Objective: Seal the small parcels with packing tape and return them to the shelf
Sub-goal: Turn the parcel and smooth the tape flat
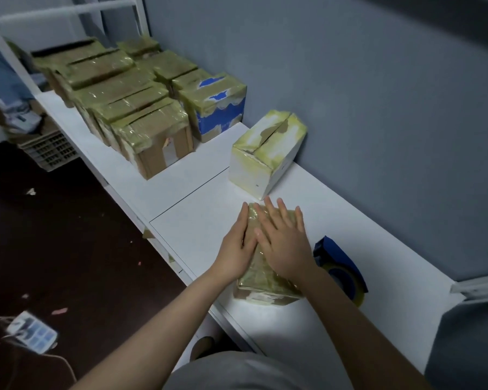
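Reader: Step in hand?

Legend: Sealing, late stage. Brown parcel (265, 277), lower centre of the frame, lies on the white tabletop (197, 220) and is already wrapped in glossy yellowish tape. Left hand (237, 249) and right hand (285, 243) lie flat on its top face, side by side. The fingers are straight and slightly apart, curled round nothing. Judged purpose: pressing the tape down so it bonds.

Reader: And the tool?

Legend: Blue tape dispenser (338, 263), just right of the parcel, rests on the tabletop; neither hand holds it.

Reader: What does the next move call for?

Legend: Probably the return. Both hands would have to shift from the top face to the sides, fingers closing round the parcel, then lift and carry it toward the upper left of the frame, where taped parcels (141, 119) stand in rows. White parcel (265, 153), at centre, stands on the way and must be passed without a knock.
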